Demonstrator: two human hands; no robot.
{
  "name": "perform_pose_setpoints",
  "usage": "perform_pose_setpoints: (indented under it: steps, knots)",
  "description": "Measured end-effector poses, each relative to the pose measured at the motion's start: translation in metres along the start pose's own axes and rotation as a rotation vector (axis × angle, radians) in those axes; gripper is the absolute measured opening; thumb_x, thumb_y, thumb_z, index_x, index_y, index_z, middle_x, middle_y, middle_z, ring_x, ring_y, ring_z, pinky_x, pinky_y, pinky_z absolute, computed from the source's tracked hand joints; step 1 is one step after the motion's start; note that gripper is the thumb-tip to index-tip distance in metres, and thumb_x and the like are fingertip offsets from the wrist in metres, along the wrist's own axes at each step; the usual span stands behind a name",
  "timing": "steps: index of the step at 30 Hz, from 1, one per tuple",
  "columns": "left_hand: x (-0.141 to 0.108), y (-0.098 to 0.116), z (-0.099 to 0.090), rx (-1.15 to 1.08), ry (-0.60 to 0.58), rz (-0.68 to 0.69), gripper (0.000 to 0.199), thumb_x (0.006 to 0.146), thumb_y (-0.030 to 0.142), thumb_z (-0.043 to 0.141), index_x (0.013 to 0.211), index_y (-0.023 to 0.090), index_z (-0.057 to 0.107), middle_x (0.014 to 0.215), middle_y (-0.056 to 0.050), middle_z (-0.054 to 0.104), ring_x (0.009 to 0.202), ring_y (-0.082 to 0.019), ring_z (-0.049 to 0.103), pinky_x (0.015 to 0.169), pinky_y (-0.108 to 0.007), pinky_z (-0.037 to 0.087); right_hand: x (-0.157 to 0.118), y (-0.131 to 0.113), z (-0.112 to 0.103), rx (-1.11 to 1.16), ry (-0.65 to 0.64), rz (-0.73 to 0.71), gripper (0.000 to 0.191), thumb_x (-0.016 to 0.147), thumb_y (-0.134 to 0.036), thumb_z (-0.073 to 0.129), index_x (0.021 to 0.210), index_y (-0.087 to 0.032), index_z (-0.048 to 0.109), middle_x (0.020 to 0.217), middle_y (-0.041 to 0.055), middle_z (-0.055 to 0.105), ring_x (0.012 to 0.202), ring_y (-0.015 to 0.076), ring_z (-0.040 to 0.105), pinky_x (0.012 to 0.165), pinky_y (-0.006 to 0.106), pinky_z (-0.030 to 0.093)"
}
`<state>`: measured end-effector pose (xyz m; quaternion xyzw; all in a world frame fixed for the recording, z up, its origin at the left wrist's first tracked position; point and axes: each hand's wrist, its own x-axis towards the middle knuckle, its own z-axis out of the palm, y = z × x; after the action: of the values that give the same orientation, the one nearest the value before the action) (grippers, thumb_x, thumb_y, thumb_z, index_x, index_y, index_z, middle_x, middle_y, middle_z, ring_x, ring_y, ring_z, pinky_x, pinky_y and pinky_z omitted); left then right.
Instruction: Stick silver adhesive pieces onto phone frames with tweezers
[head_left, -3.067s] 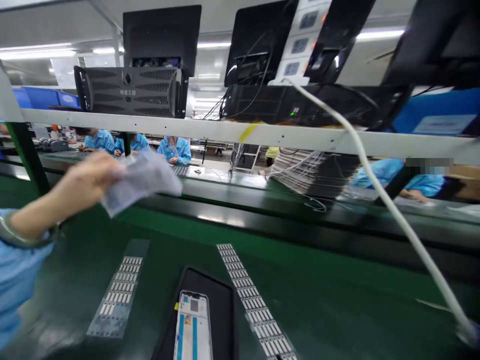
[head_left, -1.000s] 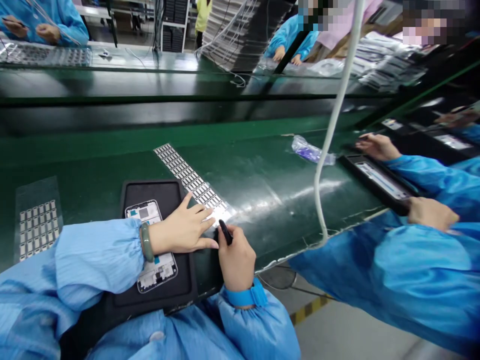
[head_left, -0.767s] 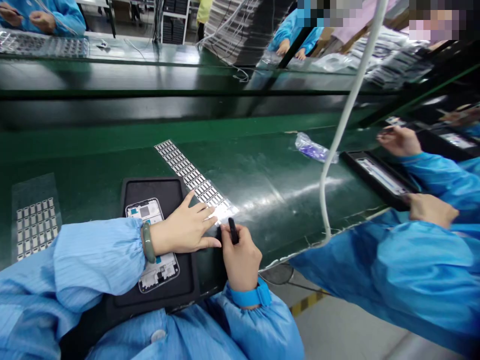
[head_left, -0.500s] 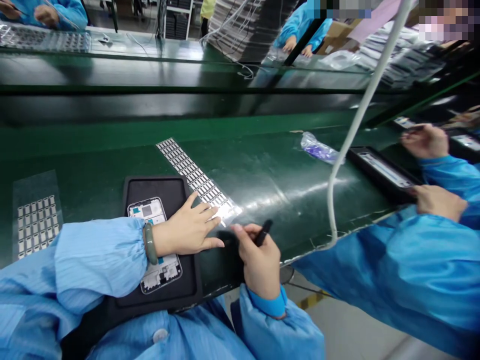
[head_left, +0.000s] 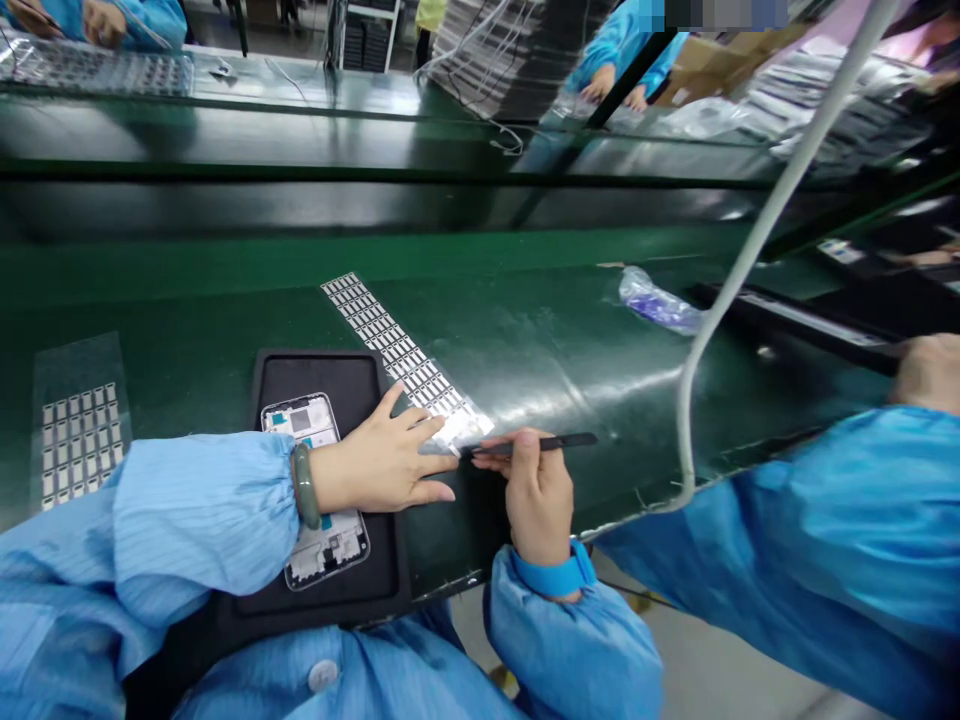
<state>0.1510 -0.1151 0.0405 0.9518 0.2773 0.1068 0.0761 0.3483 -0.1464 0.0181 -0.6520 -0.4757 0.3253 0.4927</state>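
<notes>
My left hand (head_left: pixel 382 455) lies with fingers spread, its fingertips on the lower end of a long sheet of small labels (head_left: pixel 397 345). Under that wrist is a silver phone frame (head_left: pixel 330 555) in a black tray (head_left: pixel 322 372). My right hand (head_left: pixel 538 490) pinches a slim black tool (head_left: pixel 566 440), held nearly level. The tool's tip points left and is at the sheet's lower end, close to my left fingers; whether it touches the sheet cannot be told.
A second label sheet (head_left: pixel 81 440) lies at the far left of the green bench (head_left: pixel 187 325). A bag with purple contents (head_left: pixel 660 303) lies at right. A white cable (head_left: pixel 686 400) hangs before a co-worker's sleeve (head_left: pixel 847 510) and black trays (head_left: pixel 810 325).
My right hand has turned and shifted slightly right, and the black tool has swung from steep to nearly level. The co-worker's hands and black tray at right have moved.
</notes>
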Motion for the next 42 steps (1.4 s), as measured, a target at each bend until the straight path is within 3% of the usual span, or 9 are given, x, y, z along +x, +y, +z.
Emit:
perform_pose_setpoints:
  steps: [5,15,23,28,31,34,37,42]
  knots:
    - [0.001,0.000,-0.001,-0.001,-0.018,-0.002,0.049,0.093,0.054,0.027,0.122,0.029,0.056,0.134,-0.012,0.047,0.120,-0.027,0.045,0.106,-0.062,0.011,0.001,-0.004,0.001,-0.077,0.013,-0.038,0.037,0.072,-0.048,0.070,0.088,-0.020,0.051,0.074,0.0017,0.064,0.065,0.0210,0.067,0.064,0.034,0.053]
    - [0.000,0.001,0.001,0.006,0.022,0.005,0.049,0.092,0.055,0.029,0.121,0.028,0.057,0.134,-0.013,0.048,0.121,-0.028,0.045,0.106,-0.063,0.011,0.007,-0.004,-0.003,-0.191,-0.075,-0.036,0.044,0.071,-0.049,0.069,0.099,-0.020,0.053,0.074,0.0022,0.066,0.064,0.0207,0.066,0.063,0.035,0.054]
    - [0.002,0.002,0.007,-0.013,0.042,0.010,0.047,0.090,0.056,0.033,0.117,0.028,0.060,0.133,-0.013,0.048,0.120,-0.030,0.045,0.103,-0.067,0.012,0.021,-0.020,-0.004,0.017,-0.135,0.115,0.044,0.062,-0.046,0.078,0.087,-0.018,0.055,0.065,0.0011,0.066,0.051,0.0187,0.065,0.052,0.031,0.056]
    - [-0.001,0.002,-0.006,-0.107,0.011,-0.001,0.045,0.088,0.054,0.045,0.120,0.024,0.056,0.145,-0.016,0.032,0.128,-0.032,0.037,0.104,-0.067,0.012,0.022,-0.039,-0.004,0.303,-0.104,0.213,0.041,0.058,-0.037,0.082,0.081,-0.018,0.055,0.064,-0.0002,0.065,0.051,0.0146,0.064,0.049,0.024,0.056]
    - [-0.008,0.001,-0.021,-0.338,0.066,-0.150,0.039,0.086,0.043,0.054,0.116,0.017,0.055,0.131,-0.015,0.049,0.121,-0.028,0.046,0.105,-0.056,0.028,0.017,-0.051,0.008,0.456,-0.134,0.216,0.037,0.060,-0.037,0.081,0.076,-0.018,0.054,0.067,0.0003,0.067,0.053,0.0125,0.064,0.049,0.020,0.056]
    - [-0.020,0.001,-0.033,-0.818,0.149,-0.437,0.027,0.086,0.036,0.055,0.104,0.016,0.058,0.100,-0.008,0.066,0.092,-0.018,0.062,0.085,-0.034,0.050,0.010,-0.062,0.028,0.536,-0.182,0.185,0.032,0.066,-0.037,0.078,0.075,-0.018,0.053,0.069,-0.0001,0.068,0.054,0.0110,0.064,0.052,0.019,0.057]
    - [-0.033,0.003,-0.039,-1.164,0.255,-0.641,0.021,0.081,0.032,0.060,0.093,0.015,0.060,0.085,-0.004,0.067,0.076,-0.014,0.063,0.071,-0.027,0.052,0.002,-0.072,0.051,0.567,-0.238,0.146,0.030,0.069,-0.036,0.076,0.077,-0.019,0.053,0.070,-0.0007,0.068,0.054,0.0114,0.065,0.054,0.022,0.058]
    - [-0.047,0.002,-0.049,-1.350,0.401,-0.815,0.014,0.077,0.028,0.058,0.074,0.014,0.057,0.072,0.000,0.062,0.063,-0.009,0.060,0.063,-0.023,0.050,-0.005,-0.081,0.078,0.528,-0.294,0.050,0.029,0.071,-0.033,0.075,0.082,-0.019,0.052,0.071,-0.0005,0.069,0.058,0.0145,0.067,0.056,0.026,0.060]
